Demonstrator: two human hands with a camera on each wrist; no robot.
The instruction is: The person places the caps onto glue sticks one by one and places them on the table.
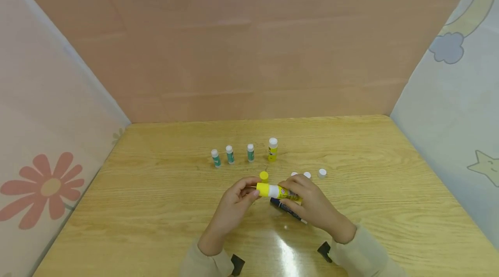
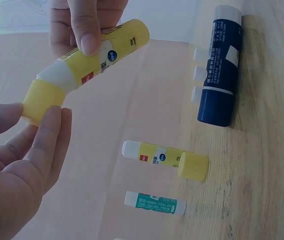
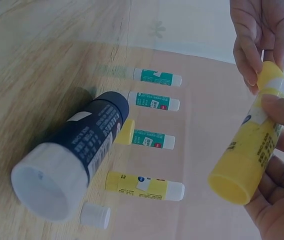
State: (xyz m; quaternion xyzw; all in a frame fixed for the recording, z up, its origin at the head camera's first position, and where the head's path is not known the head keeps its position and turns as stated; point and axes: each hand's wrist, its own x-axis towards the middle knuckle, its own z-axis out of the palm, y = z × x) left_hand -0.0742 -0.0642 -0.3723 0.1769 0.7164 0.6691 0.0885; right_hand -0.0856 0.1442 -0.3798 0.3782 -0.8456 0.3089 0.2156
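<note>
Both hands hold a yellow glue stick (image 1: 288,193) above the table, lying roughly sideways. My right hand (image 1: 313,207) grips its yellow labelled body, thumb along the label in the left wrist view. With thumb and fingertips, my left hand (image 1: 231,207) pinches the yellow cap (image 2: 43,102) at the other end. A white collar (image 2: 59,75) shows between cap and body. Below the hands, a navy glue stick (image 1: 287,210) lies on its side on the table. Just beyond the held stick stands a loose yellow cap (image 1: 264,175).
Farther back, three small teal glue sticks (image 1: 230,156) with white tops stand in a row beside an upright yellow glue stick (image 1: 272,151). Three white caps (image 1: 322,173) sit beyond my right hand. Patterned panels (image 1: 464,95) and a plain back wall (image 1: 249,52) border the wooden table (image 1: 148,181).
</note>
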